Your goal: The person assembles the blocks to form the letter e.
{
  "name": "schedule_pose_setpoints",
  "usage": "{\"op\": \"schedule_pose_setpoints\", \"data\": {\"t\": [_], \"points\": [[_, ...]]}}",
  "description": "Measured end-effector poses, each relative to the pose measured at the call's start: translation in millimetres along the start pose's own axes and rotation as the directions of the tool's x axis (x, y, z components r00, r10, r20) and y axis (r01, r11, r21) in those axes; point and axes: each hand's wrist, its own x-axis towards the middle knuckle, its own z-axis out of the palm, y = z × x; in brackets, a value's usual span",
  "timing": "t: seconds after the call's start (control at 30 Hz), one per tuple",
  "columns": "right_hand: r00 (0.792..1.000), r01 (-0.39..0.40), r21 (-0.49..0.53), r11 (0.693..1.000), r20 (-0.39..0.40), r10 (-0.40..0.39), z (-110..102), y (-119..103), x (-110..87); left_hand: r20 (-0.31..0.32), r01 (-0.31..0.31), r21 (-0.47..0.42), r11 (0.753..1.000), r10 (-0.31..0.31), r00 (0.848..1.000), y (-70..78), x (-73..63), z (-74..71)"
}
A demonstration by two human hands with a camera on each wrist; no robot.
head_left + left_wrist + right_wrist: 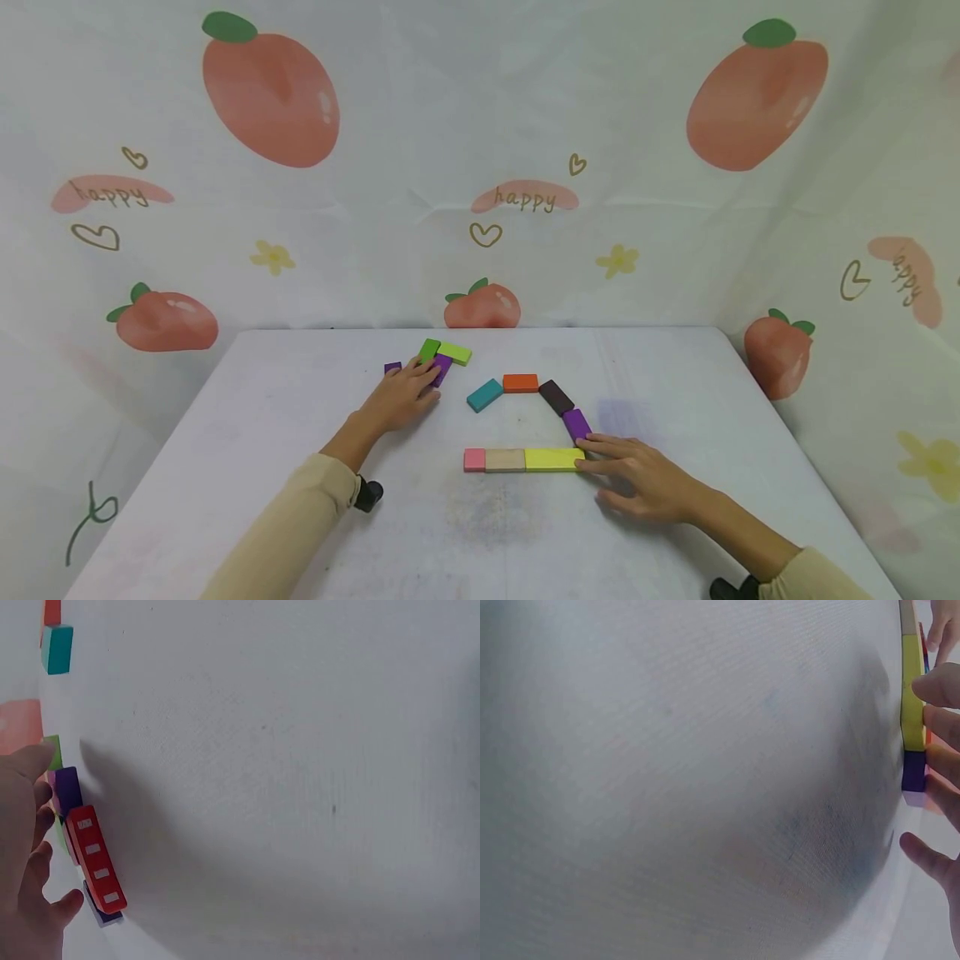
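At the table's back left, my left hand point(401, 397) reaches over a cluster of small blocks, fingers extended. Around its fingertips lie a green block point(429, 349), a lime block point(455, 353) and a purple block point(443, 367). A red block with pale squares point(97, 862) shows beside that hand in the left wrist view; from the head it is hidden. With outstretched fingers, my right hand point(647, 477) touches the right end of a yellow block point(551, 460) and the lower end of another purple block point(577, 423). Neither hand visibly grips anything.
A beige block point(505, 460) and a pink block point(474, 460) continue the yellow block's row leftward. Above it, a teal block point(485, 396), an orange block point(521, 383) and a dark brown block point(557, 397) form an arc. A printed cloth point(405, 250) hangs behind the white table point(517, 550).
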Motion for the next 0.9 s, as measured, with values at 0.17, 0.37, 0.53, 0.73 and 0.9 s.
{"op": "schedule_pose_setpoints", "data": {"t": [0.17, 0.37, 0.53, 0.73, 0.9], "points": [[1.0, 0.017, -0.006, 1.0, -0.012, -0.017, 0.7, 0.2, 0.3, 0.021, 0.012, 0.036, 0.999, -0.013, 1.0, -3.1, -1.2, 2.8], [1.0, 0.014, -0.004, 1.0, -0.012, -0.014, 0.9, 0.6, -0.1, 0.045, -0.009, 0.06, 0.998, 0.007, 0.999, -1.7, -6.6, 2.4], [1.0, 0.012, -0.002, 1.0, -0.013, -0.012, 0.7, 0.2, 0.0, 0.048, -0.049, 0.06, 0.997, 0.046, 0.998, 0.6, -13.4, 1.4], [1.0, 0.011, -0.004, 1.0, -0.016, -0.011, -0.3, -1.5, 0.7, 0.021, -0.118, 0.057, 0.991, 0.117, 0.993, 4.4, -21.7, 0.7], [1.0, -0.001, -0.008, 1.0, -0.004, 0.001, -0.7, -2.3, 1.2, -0.006, -0.159, 0.057, 0.986, 0.159, 0.987, 5.7, -26.1, 1.1]]}}
